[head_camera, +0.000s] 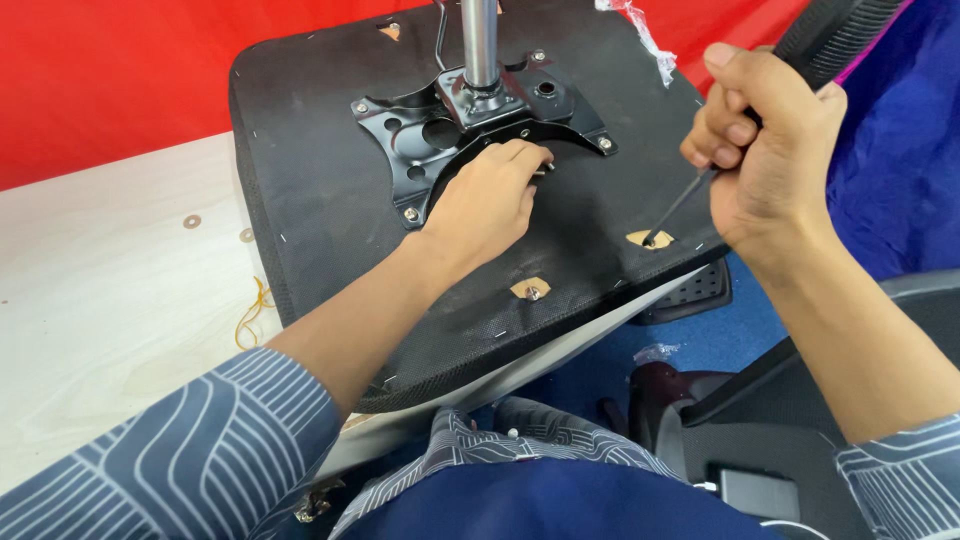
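Two hands at work on an upturned black chair seat (330, 210), propped on the lap against a pale wooden tabletop (100, 300): right hand (765, 150) clenched round a thin screwdriver (680, 205), tip set in a cut-out hole (650, 239) near the seat's edge; left hand (485, 200) flat, fingers curled on the black metal mounting plate (420, 135), clasping nothing discernible. Another cut-out with a bolt (531, 290) nearer the body; chrome gas column (479, 40) upright from the plate; two washers (191, 221) loose on the tabletop, red backdrop (110, 70) behind.
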